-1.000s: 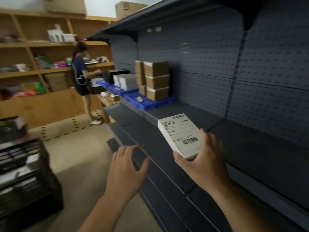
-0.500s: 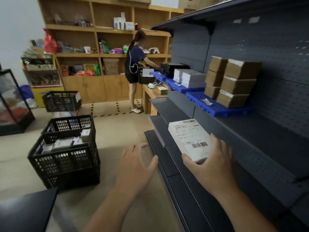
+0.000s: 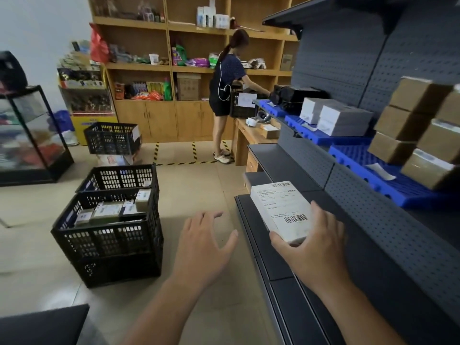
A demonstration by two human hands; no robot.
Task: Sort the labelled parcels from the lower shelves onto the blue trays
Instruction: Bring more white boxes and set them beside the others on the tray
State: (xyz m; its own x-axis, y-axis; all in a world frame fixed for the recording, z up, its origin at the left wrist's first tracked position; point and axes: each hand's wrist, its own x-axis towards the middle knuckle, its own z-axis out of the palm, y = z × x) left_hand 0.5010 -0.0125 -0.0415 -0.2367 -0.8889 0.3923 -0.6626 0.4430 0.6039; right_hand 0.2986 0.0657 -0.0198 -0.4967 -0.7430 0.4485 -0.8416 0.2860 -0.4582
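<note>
My right hand grips a white labelled parcel by its near end, barcode label facing up, above the dark lower shelves. My left hand hovers empty over the floor to its left, fingers spread. On the shelf up and to the right lie blue trays: the nearest bears stacked brown boxes, the one behind it grey-white boxes, and the farthest blue tray holds black items.
Black crates with small labelled boxes stand on the floor at left, another crate behind. A person works at a wooden desk by the wooden shelving. A glass case is far left.
The view has swung left from the shelf toward the room, bringing crates and floor into sight. My right hand still holds the parcel; my left hand stays spread beside it.
</note>
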